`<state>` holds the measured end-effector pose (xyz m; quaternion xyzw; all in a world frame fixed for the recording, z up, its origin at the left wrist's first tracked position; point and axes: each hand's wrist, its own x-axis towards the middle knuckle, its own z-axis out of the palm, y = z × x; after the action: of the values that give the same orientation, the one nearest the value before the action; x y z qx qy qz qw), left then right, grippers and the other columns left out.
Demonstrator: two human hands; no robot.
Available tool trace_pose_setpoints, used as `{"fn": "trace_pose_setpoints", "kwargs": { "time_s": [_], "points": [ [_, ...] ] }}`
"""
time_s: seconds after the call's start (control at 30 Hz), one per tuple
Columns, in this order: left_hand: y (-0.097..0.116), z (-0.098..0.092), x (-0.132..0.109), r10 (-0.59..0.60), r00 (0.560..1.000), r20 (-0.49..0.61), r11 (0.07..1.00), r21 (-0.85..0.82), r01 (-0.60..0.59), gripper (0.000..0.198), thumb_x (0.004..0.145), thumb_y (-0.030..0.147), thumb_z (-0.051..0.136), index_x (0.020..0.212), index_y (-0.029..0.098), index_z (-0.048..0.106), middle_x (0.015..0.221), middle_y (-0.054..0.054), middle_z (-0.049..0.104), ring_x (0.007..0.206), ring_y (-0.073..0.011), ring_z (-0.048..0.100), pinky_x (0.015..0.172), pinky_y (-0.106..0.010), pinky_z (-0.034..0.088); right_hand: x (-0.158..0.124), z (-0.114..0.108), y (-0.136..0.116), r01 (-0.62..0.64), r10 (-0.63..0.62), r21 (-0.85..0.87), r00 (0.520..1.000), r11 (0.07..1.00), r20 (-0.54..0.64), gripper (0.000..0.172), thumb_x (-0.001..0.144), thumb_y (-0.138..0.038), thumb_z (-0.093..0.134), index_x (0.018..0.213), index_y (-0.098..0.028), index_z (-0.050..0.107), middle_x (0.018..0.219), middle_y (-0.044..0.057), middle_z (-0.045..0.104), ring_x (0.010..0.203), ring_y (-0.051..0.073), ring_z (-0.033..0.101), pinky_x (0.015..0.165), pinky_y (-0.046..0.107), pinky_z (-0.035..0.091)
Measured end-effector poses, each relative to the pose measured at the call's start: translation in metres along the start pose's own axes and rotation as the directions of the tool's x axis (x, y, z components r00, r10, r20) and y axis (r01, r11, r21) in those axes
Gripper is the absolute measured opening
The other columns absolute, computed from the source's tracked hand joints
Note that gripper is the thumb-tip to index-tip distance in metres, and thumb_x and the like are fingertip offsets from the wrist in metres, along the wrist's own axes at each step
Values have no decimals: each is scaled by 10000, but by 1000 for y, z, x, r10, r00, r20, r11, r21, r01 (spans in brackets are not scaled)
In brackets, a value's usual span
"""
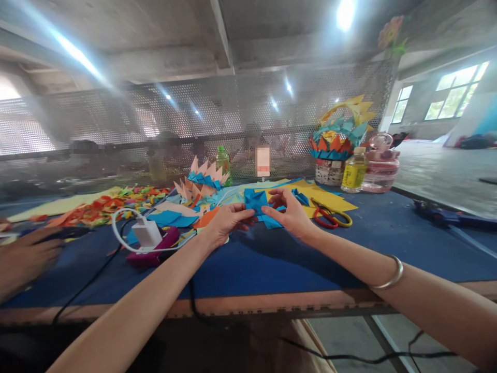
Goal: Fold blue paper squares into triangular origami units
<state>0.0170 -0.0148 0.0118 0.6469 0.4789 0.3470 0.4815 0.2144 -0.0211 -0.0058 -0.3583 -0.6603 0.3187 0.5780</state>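
Between my two hands, just above the table, is a small folded piece of blue paper (255,201). My left hand (229,220) pinches its lower left side between thumb and fingers. My right hand (288,211) has its thumb and fingertips at the paper's right edge, fingers curled. Behind and below lie loose blue and yellow paper sheets (334,198). Another folded blue piece (300,197) rests just past my right hand. Scissors (330,214) with red and yellow handles lie to the right of it.
A purple power strip (149,254) with a white charger stands left. Behind are colourful paper scraps (116,202) and a pink-blue folded-paper piece (202,178). At right are a paper basket (330,168), a yellow bottle (354,171), a pink jug (382,168) and a glue gun (446,213). Another person's hand (27,259) is far left.
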Motion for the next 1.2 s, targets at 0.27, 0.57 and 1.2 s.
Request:
{"fn": "trace_pose_setpoints", "kwargs": {
  "time_s": [0.27, 0.57, 1.2],
  "points": [
    [0, 1, -1, -1, 999, -37, 999, 48, 3, 256, 971, 327, 621, 1152, 145, 621, 1108, -73, 656, 915, -198, 665, 784, -381, 580, -1, -2, -4, 196, -184, -206, 980, 959, 76, 101, 835, -169, 634, 898, -207, 704, 782, 5, 548, 727, 157, 520, 655, 293, 413],
    [-2, 2, -1, 55, 998, -11, 995, 86, -54, 234, 969, 320, 625, 1119, 141, 630, 1074, -64, 661, 884, -187, 665, 760, -363, 581, -2, -1, -1, 243, -205, -312, 967, 918, 149, 154, 801, -150, 749, 947, -198, 750, 723, -16, 519, 706, 155, 495, 670, 290, 408],
    [-4, -1, 0, 67, 996, 52, 998, -9, -67, 293, 967, 323, 627, 1206, 155, 605, 1186, -88, 636, 982, -221, 658, 823, -412, 577, -1, -1, 0, 216, -195, -328, 976, 919, 97, 95, 792, -197, 737, 776, -206, 644, 808, 3, 605, 715, 151, 529, 635, 281, 421]
  ]
}}
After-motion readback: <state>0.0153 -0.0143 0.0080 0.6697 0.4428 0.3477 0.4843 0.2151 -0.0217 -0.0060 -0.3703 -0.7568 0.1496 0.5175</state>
